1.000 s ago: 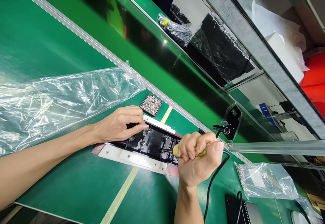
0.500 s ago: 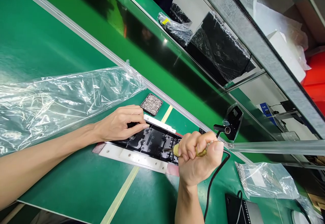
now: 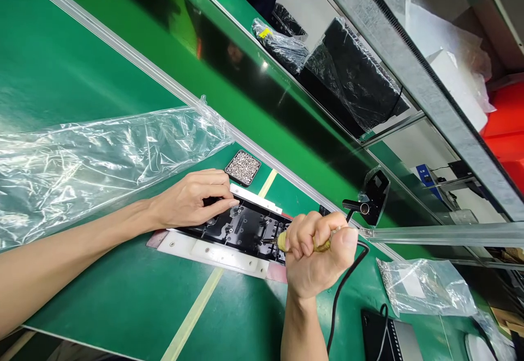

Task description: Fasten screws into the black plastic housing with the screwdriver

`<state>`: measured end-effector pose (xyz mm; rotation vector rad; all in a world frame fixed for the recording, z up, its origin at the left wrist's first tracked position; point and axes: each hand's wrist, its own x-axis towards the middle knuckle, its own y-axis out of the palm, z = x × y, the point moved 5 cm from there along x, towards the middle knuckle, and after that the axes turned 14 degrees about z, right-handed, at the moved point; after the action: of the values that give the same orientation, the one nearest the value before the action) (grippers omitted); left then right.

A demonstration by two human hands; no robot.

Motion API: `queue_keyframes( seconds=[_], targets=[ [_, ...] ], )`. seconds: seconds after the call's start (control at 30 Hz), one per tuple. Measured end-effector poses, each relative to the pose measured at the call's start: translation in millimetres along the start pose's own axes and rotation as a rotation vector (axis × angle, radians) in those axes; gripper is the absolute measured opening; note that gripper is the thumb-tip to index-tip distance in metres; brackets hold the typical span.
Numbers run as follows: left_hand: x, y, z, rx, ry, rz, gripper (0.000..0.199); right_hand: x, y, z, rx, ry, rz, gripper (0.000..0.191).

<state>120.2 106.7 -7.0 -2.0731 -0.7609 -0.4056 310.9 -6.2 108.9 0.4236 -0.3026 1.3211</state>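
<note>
My right hand (image 3: pixel 321 252) is wrapped in a fist around the yellow grip of a soldering iron (image 3: pixel 282 241), from which a black cord runs down. Its metal tip points left and meets a long black plastic panel (image 3: pixel 245 230). The panel lies in a white fixture (image 3: pixel 213 253) on the green bench. At the panel's left end, my left hand (image 3: pixel 200 197) has its fingers curled over the far edge and its thumb inside; its fingertips are partly hidden. Just beyond that hand stands a small black tray of tiny metal pieces (image 3: pixel 243 167).
Clear plastic film (image 3: pixel 102 159) covers the bench at left. A black tube-like holder (image 3: pixel 356 206) stands behind my right hand. To the right lie a plastic bag (image 3: pixel 428 287) and a black-and-grey device (image 3: pixel 391 336). A metal rail (image 3: pixel 135 60) crosses behind; another person is partly visible beyond.
The whole view has shifted slightly left. Both hands and the soldering iron keep nearly the same places on the panel.
</note>
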Motion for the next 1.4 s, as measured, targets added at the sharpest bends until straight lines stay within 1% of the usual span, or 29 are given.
queue_keyframes(
  seconds=[0.53, 0.77, 1.03, 1.4],
  targets=[
    [-1.0, 0.8, 1.2, -0.015, -0.018, 0.003, 0.027, 0.2, 1.1, -2.0, 0.037, -0.005, -0.011, 0.065],
    [-1.3, 1.9, 0.7, 0.016, 0.005, 0.006, 0.027, 0.0, 0.2, -2.5, 0.029, -0.013, 0.002, 0.066],
    [-2.0, 2.4, 1.2, 0.024, 0.018, 0.007, 0.025, -0.4, -0.7, -3.3, 0.045, -0.011, -0.021, 0.066],
    [-2.3, 2.1, 2.6, 0.012, 0.013, 0.006, 0.025, 0.7, 0.4, -2.8, 0.039, -0.009, -0.009, 0.067]
  ],
)
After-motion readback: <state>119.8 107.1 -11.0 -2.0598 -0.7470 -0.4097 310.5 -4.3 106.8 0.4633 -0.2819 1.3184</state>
